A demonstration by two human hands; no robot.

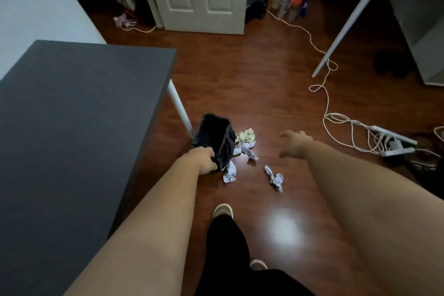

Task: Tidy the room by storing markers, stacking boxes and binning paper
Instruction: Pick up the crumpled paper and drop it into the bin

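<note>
Several crumpled papers lie loose on the floor (276, 94), so the binning part of the job looks unfinished.

Largest first: the dark worktop (72, 115) fills the view from 7 to 10 o'clock and carries nothing that shows; its white leg (180, 108) comes down just beside the bin (216, 137). The bin, lined with a black bag, sits near centre, tucked against that leg, probably so it stays out of the walkway.

The left hand (204, 158) has its grip closed on the bin's near rim, likely to steady it or tip the mouth toward the litter. The right hand (294, 143) hovers at 3 o'clock of the bin, grip spread wide with fingers curled and holding nothing, seemingly poised to scoop paper.

A paper heap (245, 143) touches the bin's right side, a yellowish wad on top. One wad (229, 173) lies at the bin's 5 o'clock, just beside the left hand. Another wad (275, 178) sits apart, at 6 o'clock of the right hand.

Whether any paper is already inside the bin I cannot tell; the liner is too dark. No markers or boxes show.
</note>
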